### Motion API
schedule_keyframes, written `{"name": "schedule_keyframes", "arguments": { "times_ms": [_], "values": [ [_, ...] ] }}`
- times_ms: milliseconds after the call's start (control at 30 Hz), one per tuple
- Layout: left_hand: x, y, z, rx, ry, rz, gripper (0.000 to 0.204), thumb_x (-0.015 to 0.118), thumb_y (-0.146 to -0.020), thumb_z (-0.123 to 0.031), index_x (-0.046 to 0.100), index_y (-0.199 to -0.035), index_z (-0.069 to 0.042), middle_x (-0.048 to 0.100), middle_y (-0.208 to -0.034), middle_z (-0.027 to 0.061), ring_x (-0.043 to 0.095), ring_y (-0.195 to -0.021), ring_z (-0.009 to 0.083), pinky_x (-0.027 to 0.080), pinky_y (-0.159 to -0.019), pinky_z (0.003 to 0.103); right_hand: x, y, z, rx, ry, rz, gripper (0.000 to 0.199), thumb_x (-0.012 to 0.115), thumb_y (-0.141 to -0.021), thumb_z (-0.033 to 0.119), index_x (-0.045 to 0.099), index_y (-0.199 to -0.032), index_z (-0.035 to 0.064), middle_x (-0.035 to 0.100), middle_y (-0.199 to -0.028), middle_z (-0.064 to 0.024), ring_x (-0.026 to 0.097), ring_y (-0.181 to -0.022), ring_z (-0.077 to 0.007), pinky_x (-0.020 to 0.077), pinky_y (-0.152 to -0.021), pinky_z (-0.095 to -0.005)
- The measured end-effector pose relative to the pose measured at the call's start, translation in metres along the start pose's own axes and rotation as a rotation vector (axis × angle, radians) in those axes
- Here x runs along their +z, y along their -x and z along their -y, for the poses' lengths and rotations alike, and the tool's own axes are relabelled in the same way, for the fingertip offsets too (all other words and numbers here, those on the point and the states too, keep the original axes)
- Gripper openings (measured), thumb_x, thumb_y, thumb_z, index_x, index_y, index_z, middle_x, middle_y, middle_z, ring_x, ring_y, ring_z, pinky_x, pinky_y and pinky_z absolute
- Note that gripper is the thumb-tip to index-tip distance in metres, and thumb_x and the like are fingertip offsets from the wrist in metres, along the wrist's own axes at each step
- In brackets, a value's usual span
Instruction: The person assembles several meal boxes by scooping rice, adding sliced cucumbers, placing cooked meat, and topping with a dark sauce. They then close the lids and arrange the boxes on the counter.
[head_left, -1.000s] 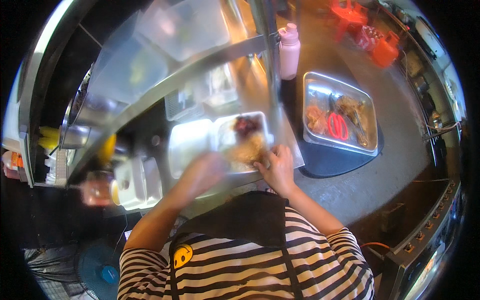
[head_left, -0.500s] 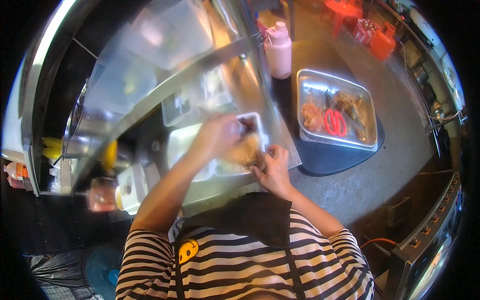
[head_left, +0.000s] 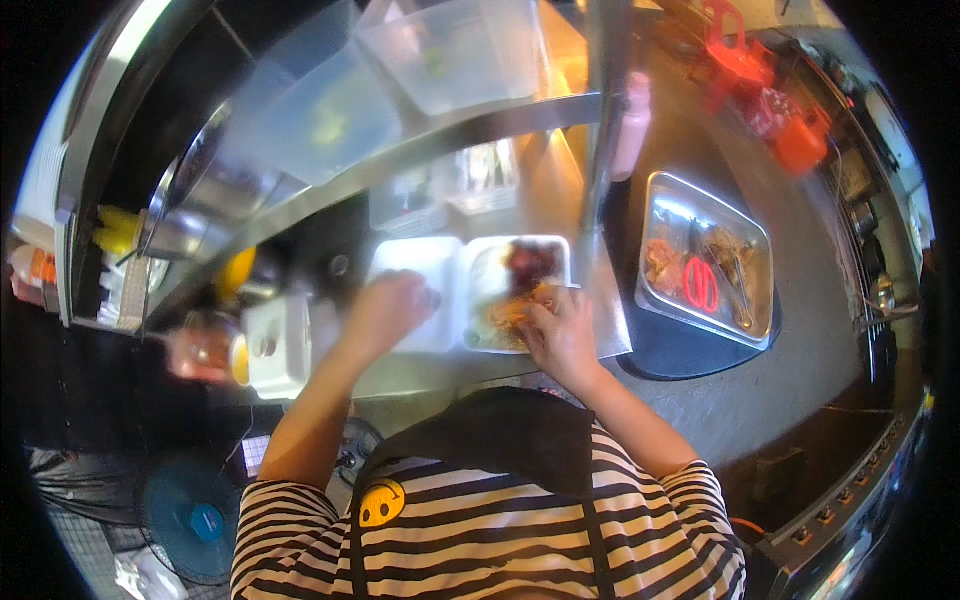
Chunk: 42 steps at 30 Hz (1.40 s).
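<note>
Takeaway box: I see an open white foam clamshell box (head_left: 470,290) near the steel counter's front edge, food in its right half.
Tub: a small white square container (head_left: 275,345) at the counter's left end.

A long shiny metal counter (head_left: 560,190) ran across the middle of the kitchen. A curved metal shelf (head_left: 330,190) hung over its far side, with see-through plastic tubs (head_left: 450,50) on top. Warm yellow light shone on the counter under the shelf. To the right, the grey floor (head_left: 830,340) looked smooth and bare. A metal tray (head_left: 745,225) sat on a dark round stand on the right. Far off to the right stood red containers (head_left: 770,110). Near the left corner, a blue fan (head_left: 190,515) stood low on the floor. On the near right edge was a metal stove front with knobs (head_left: 850,510).
</note>
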<state>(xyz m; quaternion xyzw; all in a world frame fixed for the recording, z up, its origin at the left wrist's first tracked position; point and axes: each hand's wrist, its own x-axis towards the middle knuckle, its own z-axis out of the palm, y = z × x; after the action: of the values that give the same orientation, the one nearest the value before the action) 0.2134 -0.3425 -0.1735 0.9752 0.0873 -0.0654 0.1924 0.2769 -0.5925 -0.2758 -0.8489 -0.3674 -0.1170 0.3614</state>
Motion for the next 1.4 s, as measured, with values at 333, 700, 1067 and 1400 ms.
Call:
{"name": "schedule_keyframes", "arguments": {
  "times_ms": [333,700,1067,1400],
  "values": [
    [0.011,0.025,0.010,-0.021,0.119,-0.027,0.043,0.077,-0.071,-0.016,0.062,-0.109,-0.003,0.063,-0.095,0.0158,0.064,-0.084,0.0290,0.050,-0.078,0.036,0.026,-0.047,0.007,-0.192,-0.012,0.131,0.013,0.069,-0.071,0.014,0.069,-0.083,0.0116,0.051,-0.095,-0.0078,0.046,-0.096,-0.0287,0.0338,-0.082,-0.0426],
    [0.021,0.060,0.023,-0.045,0.046,0.053,0.043,0.074,-0.072,-0.016,0.060,-0.111,-0.004,0.060,-0.104,0.0194,0.061,-0.094,0.0382,0.049,-0.083,0.042,0.057,-0.062,0.034,-0.190,0.300,0.358,0.016,0.062,-0.076,0.015,0.068,-0.087,0.0067,0.052,-0.109,-0.0132,0.044,-0.109,-0.0309,0.0334,-0.087,-0.0510],
    [0.017,0.087,0.029,-0.122,0.094,0.023,0.046,0.077,-0.070,-0.016,0.061,-0.111,-0.006,0.060,-0.106,0.0184,0.060,-0.099,0.0367,0.048,-0.087,0.041,0.061,-0.070,0.036,-0.201,0.222,0.673,0.019,0.059,-0.077,0.011,0.062,-0.096,0.0094,0.067,-0.089,-0.0095,0.058,-0.102,-0.0283,0.0325,-0.086,-0.0525],
    [0.013,0.100,0.047,-0.189,0.139,-0.021,0.046,0.078,-0.070,-0.016,0.061,-0.111,-0.005,0.061,-0.106,0.0179,0.060,-0.098,0.0363,0.049,-0.087,0.041,0.056,-0.110,0.034,-0.255,0.176,0.918,0.018,0.064,-0.072,0.014,0.063,-0.090,0.0144,0.067,-0.089,-0.0052,0.061,-0.098,-0.0285,0.0343,-0.091,-0.0504]
  ]
}}
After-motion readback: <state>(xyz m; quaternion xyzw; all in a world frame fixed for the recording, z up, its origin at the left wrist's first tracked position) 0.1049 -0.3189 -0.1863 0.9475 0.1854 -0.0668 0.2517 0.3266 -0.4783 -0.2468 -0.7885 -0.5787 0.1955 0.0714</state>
